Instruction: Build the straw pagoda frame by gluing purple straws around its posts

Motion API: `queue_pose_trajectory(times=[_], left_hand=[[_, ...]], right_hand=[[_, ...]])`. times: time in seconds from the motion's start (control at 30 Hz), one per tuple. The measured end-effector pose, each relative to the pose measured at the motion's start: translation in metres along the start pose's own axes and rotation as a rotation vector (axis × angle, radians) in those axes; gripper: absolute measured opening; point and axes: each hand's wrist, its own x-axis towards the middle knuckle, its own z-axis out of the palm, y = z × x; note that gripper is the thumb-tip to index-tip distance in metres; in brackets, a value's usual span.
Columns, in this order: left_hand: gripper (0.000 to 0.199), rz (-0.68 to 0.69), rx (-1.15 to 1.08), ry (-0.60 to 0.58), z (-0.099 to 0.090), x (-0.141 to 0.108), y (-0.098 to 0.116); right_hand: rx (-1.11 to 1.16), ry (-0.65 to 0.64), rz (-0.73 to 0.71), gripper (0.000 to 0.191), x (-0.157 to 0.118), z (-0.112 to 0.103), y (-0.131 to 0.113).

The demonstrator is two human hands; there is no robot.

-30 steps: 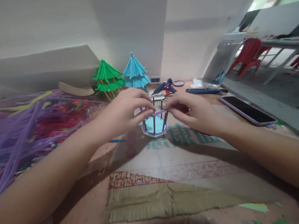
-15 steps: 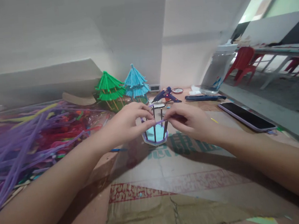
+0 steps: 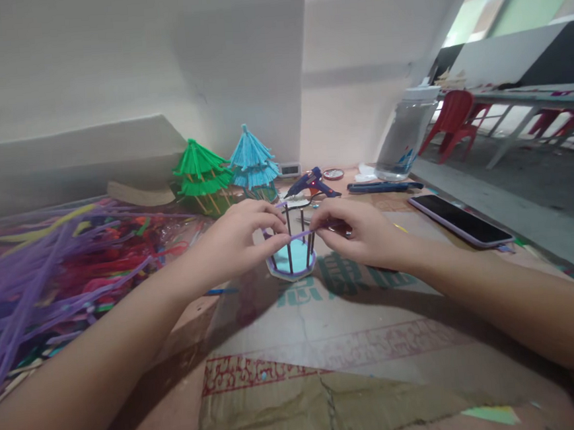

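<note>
A small frame of dark upright sticks stands on a light blue base (image 3: 293,259) with a purple rim, on the cardboard sheet. A thin purple strip (image 3: 300,235) runs between the tops of its front sticks. My left hand (image 3: 249,234) pinches the strip's left part at a front stick, thumb and fingertips together. At the right end of the strip, beside another stick, my right hand (image 3: 350,230) has its thumb and forefinger closed on it. The fingers partly hide the back of the frame.
Behind stand a green paper tree (image 3: 201,172), a blue one (image 3: 251,158) and a glue gun (image 3: 312,183). Purple and red fuzzy stems (image 3: 83,271) heap at the left. A bottle (image 3: 405,136), a dark cutter (image 3: 384,187) and a phone (image 3: 459,220) lie rightward.
The whole view has shifted slightly, so things appear a little further left. Both hands keep their places at the purple strip.
</note>
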Motion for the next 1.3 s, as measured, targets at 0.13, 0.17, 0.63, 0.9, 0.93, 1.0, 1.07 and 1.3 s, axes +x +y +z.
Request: queue_pose_trajectory(times=[0.13,0.17,0.63,0.9,0.93,1.0,1.07,1.3], left_hand=[[0.021,0.004,0.004,-0.002,0.0001,-0.0004,-0.0008],[0.021,0.004,0.007,-0.003,0.0,-0.0004,-0.0008],[0.022,0.002,0.026,-0.01,-0.0013,0.0006,0.0009],[0.022,0.016,0.034,-0.007,-0.0008,0.0004,0.0001],[0.022,0.017,0.034,-0.006,-0.0007,0.0004,0.0],[0.022,0.02,0.038,-0.004,-0.0005,0.0003,0.0001],[0.022,0.022,0.044,-0.004,-0.0005,0.0004,0.0004],[0.022,0.016,0.045,-0.01,-0.0003,0.0008,0.0011]], right_hand=[[-0.004,-0.004,0.003,0.012,0.0,0.0005,0.0003],[-0.003,-0.006,0.004,0.012,0.0,0.0008,0.0004],[-0.015,-0.024,0.001,0.013,-0.0007,0.0006,0.0],[-0.026,-0.028,-0.01,0.01,-0.0012,-0.0005,-0.0013],[-0.024,-0.029,-0.01,0.008,-0.0009,-0.0006,-0.0015],[-0.032,-0.026,-0.013,0.007,-0.0005,-0.0002,-0.0016],[-0.052,-0.02,-0.02,0.006,-0.0003,0.0008,-0.0015],[-0.11,0.013,-0.028,0.006,-0.0016,0.0044,-0.0031]])
